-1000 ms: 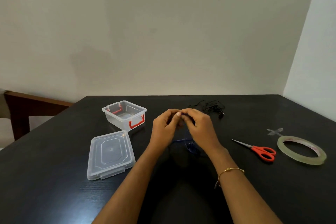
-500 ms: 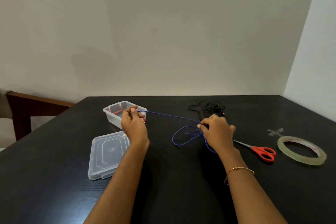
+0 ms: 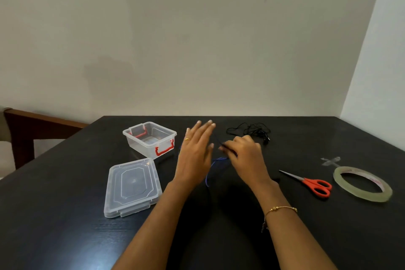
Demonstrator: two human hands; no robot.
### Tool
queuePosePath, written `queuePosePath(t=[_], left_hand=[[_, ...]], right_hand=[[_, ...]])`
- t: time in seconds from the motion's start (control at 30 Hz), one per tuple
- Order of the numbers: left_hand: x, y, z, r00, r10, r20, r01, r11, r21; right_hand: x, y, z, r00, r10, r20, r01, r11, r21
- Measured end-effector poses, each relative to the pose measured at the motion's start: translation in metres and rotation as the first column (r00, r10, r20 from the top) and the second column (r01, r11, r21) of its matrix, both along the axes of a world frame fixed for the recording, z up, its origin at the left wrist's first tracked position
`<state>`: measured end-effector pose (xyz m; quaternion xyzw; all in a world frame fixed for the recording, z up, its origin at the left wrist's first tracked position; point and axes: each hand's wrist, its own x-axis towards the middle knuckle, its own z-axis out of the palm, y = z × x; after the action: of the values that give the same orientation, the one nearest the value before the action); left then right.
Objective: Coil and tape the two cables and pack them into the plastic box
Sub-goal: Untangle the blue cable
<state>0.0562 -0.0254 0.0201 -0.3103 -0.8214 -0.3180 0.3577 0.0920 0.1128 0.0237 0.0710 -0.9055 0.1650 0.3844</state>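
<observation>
From my remote seat I read the table (image 3: 65,237) left to right. The clear lid (image 3: 132,186) lies flat at about eight o'clock from the hands, and the plastic box (image 3: 151,138) stands open just beyond it at ten o'clock, empty as far as I can see.

My left hand (image 3: 195,155) is spread flat, fingers (image 3: 205,126) extended, with nothing visibly pinched; the blue cable (image 3: 211,171) seems to run behind the palm, though I cannot tell if it loops around it. My right hand (image 3: 245,153) is closed on a thin dark strand near its fingertips; blur hides which cable that is.

I judge the blue cable light, limp and springy, so coils will try to open; best pinched where the loops cross. The black cable (image 3: 249,131) lies tangled at one o'clock, untouched.

At three o'clock sit the scissors (image 3: 311,183), then the tape roll (image 3: 362,183) with a cut strip (image 3: 331,161) stuck beside it. The surface is dark, smooth, slightly glossy; plain pale walls behind, a wooden chair (image 3: 26,123) far left.
</observation>
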Motion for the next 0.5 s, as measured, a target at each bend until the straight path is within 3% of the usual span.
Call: queuePosePath(t=[0.1, 0.23, 0.37, 0.5], left_hand=[[-0.004, 0.001, -0.008, 0.994, 0.023, -0.106, -0.044, 0.977, -0.207], [-0.003, -0.008, -0.008, 0.979, 0.141, 0.150, -0.117, 0.980, -0.162], [-0.007, -0.008, -0.021, 0.943, 0.216, 0.251, -0.123, 0.932, -0.342], [-0.011, -0.016, -0.027, 0.863, 0.354, 0.361, -0.209, 0.900, -0.381]], right_hand=[[0.004, -0.003, 0.003, 0.996, 0.075, 0.051, -0.077, 0.996, 0.034], [0.005, 0.000, 0.002, 0.995, 0.002, 0.098, -0.006, 0.999, 0.040], [0.004, 0.004, -0.001, 0.946, -0.137, 0.292, 0.105, 0.987, 0.122], [0.006, -0.003, -0.005, 0.897, -0.155, 0.414, 0.082, 0.978, 0.189]])
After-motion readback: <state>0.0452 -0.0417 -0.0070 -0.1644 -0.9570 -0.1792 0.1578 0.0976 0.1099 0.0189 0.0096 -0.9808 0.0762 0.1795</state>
